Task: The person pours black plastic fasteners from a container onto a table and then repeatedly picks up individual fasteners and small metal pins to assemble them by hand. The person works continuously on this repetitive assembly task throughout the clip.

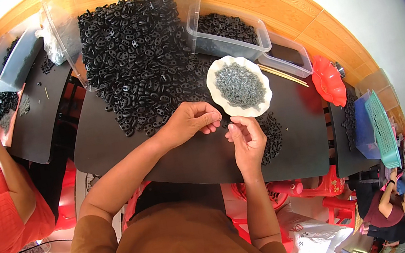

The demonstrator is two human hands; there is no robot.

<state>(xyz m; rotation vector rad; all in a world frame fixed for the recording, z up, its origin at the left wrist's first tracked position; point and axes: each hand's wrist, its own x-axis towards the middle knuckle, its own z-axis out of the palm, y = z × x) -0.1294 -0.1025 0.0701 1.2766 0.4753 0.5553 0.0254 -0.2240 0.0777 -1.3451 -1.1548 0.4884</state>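
Observation:
My left hand (195, 120) is closed, thumb pressed to its fingers in a pinch. Close beside it, my right hand (246, 137) pinches what looks like a small black piece, mostly covered by the fingertips. Anything in the left fingertips is too small to make out. Just beyond my hands stands a white wavy-rimmed dish (215, 92) full of tiny greyish pieces, perhaps springs (239, 86). Small black parts (272, 139) lie in a heap by my right hand. A big pile of black two-holed plastic pieces (141, 56) spreads across the table to the far left.
The dark table (103, 137) also bears a clear bin of black parts (229, 43), chopsticks (284, 75) and a red wavy-rimmed dish (328, 80). A teal basket (383, 129) stands at right. A person in red (8, 205) works at a table on the left.

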